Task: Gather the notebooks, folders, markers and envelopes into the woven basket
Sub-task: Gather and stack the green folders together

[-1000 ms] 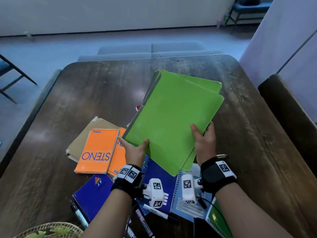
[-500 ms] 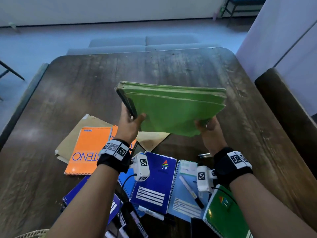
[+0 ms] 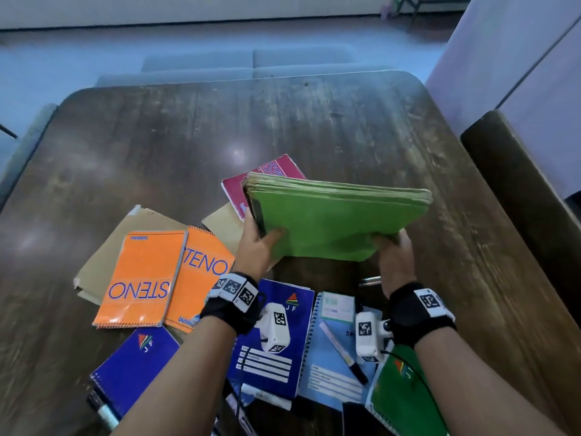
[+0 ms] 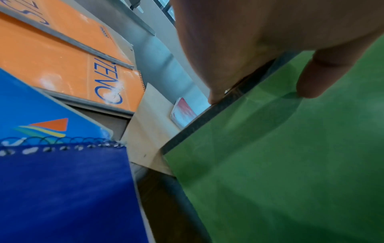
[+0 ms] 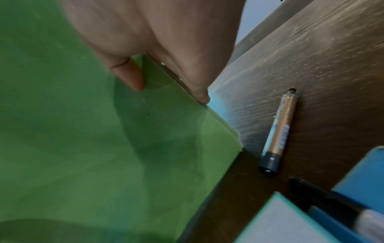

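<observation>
A thick stack of green folders [image 3: 333, 221] [image 4: 280, 164] [image 5: 83, 131] stands tilted on its lower edge above the dark table [image 3: 188, 146]. My left hand [image 3: 257, 247] grips its left side, thumb on the front face. My right hand [image 3: 394, 250] grips its right lower corner. Two orange STENO pads [image 3: 141, 278] lie on tan envelopes [image 3: 103, 256] to the left. A red pad [image 3: 267, 174] lies behind the stack. Blue notebooks [image 3: 273, 335], a green one [image 3: 405, 401] and markers [image 3: 342, 350] [image 5: 278, 131] lie near me. The basket is out of view.
A dark bench back [image 3: 518, 190] runs along the table's right side. Grey seat cushions [image 3: 251, 64] sit beyond the far edge. The far half of the table holds nothing.
The folder stack went from lying flat and fanned to squared and standing on edge, then sank toward the table. The red pad behind it has come into view.
</observation>
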A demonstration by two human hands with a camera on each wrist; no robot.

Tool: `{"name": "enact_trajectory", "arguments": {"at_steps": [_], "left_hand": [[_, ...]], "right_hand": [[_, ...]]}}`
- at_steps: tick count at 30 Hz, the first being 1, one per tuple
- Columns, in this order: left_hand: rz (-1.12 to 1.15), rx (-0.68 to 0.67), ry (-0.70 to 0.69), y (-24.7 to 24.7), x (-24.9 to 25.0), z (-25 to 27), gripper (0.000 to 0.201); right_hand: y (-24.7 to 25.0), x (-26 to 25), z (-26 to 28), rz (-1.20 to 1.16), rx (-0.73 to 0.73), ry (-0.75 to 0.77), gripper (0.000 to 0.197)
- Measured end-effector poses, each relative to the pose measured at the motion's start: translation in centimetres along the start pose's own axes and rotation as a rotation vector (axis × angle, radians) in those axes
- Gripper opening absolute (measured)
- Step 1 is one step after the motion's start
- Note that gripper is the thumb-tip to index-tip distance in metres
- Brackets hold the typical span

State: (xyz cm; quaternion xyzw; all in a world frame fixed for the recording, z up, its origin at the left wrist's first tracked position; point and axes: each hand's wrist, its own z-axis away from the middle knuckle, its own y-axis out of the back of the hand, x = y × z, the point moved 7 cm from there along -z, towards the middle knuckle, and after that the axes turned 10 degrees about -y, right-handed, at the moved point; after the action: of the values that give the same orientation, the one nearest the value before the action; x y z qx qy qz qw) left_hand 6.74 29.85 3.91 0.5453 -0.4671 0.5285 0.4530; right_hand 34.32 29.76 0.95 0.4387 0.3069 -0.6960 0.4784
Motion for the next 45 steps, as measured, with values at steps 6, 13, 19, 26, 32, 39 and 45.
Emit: {"name": "enact_trajectory", "arguments": {"at_steps": [6, 13, 19, 26, 32, 39, 45], "left_hand": [[0.014, -0.019, 0.031, -0.4, 0.4, 0.4, 0.058], [-0.012, -0.006, 0.055, 0.5, 2.5, 2.0, 0.058], [-0.046, 0.028, 0.043, 3.6, 5.7, 6.0, 0.04], [-0.109, 0.232, -0.049, 13.5, 11.3, 13.0, 0.029], [-0.235, 0.304, -0.078, 24.4, 14.4, 20.1, 0.025], [-0.24, 0.319, 0.002, 38.3, 15.8, 28.0, 0.025], [-0.26, 0.319, 0.082, 46.3, 14.2, 33.0, 0.032]], "right_hand": [[0.0, 1.0, -0.5, 0.029, -0.031, -0.06, 0.043], [0.3, 1.0, 2.1, -0.022, -0.033, -0.061, 0.04], [-0.4, -0.7, 8.3, 0.012, -0.109, -0.046, 0.042], [-7.3, -1.9, 18.1, 0.006, -0.389, -0.066, 0.04], [-14.8, 0.9, 27.2, 0.118, -0.441, -0.08, 0.097], [-23.3, 5.6, 39.3, 0.071, -0.478, -0.064, 0.046], [-27.5, 10.9, 45.9, 0.108, -0.496, -0.123, 0.036]]}}
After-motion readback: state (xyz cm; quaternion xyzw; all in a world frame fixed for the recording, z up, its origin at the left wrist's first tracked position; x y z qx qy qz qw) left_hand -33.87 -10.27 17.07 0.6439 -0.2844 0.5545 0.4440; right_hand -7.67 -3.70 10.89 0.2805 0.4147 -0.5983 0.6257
